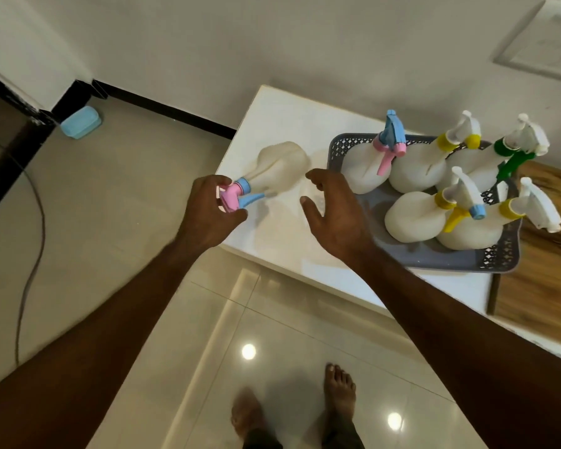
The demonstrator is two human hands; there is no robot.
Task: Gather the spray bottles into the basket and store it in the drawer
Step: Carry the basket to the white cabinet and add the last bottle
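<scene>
A white spray bottle [280,166] with a pink and blue nozzle stands on the white tabletop [272,118], left of the basket. My left hand [208,209] grips its pink nozzle head. My right hand [334,209] hovers over the table between that bottle and the basket, fingers spread and loosely curved, holding nothing. The grey perforated basket [434,254] holds several white spray bottles: one with a blue and pink nozzle [366,170], one with a green collar [486,166], and others with yellow collars [415,215].
The table's near edge runs diagonally below my hands. A wooden surface [544,286] lies right of the basket. On the glossy tile floor are a blue box [80,123] by the wall, a grey cable [34,241], and my bare feet [337,393].
</scene>
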